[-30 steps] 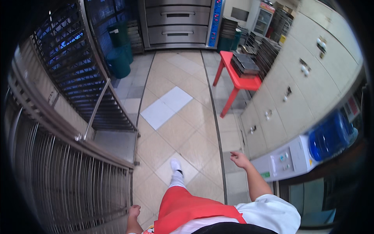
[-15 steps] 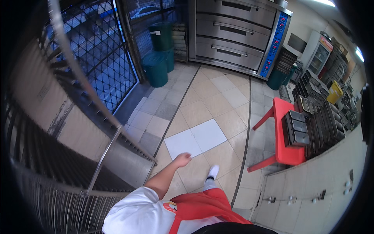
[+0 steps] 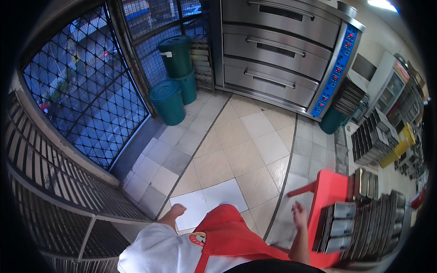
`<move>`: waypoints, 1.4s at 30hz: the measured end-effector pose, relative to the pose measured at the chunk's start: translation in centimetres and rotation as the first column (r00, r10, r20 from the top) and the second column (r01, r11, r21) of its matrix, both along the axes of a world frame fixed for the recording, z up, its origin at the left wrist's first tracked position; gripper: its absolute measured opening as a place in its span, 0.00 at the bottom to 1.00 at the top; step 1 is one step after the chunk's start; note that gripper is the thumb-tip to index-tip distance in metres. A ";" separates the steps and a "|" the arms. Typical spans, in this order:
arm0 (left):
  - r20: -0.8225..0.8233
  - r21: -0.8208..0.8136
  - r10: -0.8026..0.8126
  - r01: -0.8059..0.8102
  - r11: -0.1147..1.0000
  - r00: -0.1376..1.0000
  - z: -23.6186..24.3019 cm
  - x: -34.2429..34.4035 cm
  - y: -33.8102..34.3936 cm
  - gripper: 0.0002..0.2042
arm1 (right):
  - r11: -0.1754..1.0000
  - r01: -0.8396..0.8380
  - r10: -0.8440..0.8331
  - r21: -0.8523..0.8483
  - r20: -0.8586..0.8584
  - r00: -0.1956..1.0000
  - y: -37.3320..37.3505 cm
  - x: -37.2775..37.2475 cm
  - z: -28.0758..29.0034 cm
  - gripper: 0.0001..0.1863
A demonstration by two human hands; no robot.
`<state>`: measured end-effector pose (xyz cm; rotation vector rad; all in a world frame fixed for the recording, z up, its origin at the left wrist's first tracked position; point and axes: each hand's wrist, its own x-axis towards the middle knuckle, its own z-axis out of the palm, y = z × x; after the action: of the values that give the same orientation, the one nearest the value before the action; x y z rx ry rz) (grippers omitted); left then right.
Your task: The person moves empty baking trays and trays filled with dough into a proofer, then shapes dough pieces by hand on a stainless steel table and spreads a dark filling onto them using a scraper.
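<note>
My left hand hangs over the white floor tiles, its fingers loosely curled and nothing visible in them. On the other side, my right hand is raised beside the red plastic table, apart from the pans. Motion smears its fingers, and I see no object in it. A red apron covers my front. Strapped metal loaf pans stand stacked on the red table, to the right of my right hand.
A steel three-deck oven stands ahead. Green lidded bins are by the lattice gate. Along my left runs a metal rack. More dark pans and a yellow container are at the right.
I have moved forward, so the oven, bins and red table appear nearer. My right hand has come into view beside the table. The left hand is still loosely curled.
</note>
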<state>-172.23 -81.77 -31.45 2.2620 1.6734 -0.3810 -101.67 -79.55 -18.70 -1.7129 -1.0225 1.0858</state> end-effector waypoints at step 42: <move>0.935 -0.026 -0.265 0.789 0.614 0.237 25.1 160.6 99.8 0.16 | 0.733 0.609 -0.666 0.303 0.503 0.551 58.3 93.0 18.4 0.22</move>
<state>-11.67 18.06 -6.31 1.9297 0.1007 0.2246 -8.69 -21.23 -0.25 -2.1464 -0.6466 0.0018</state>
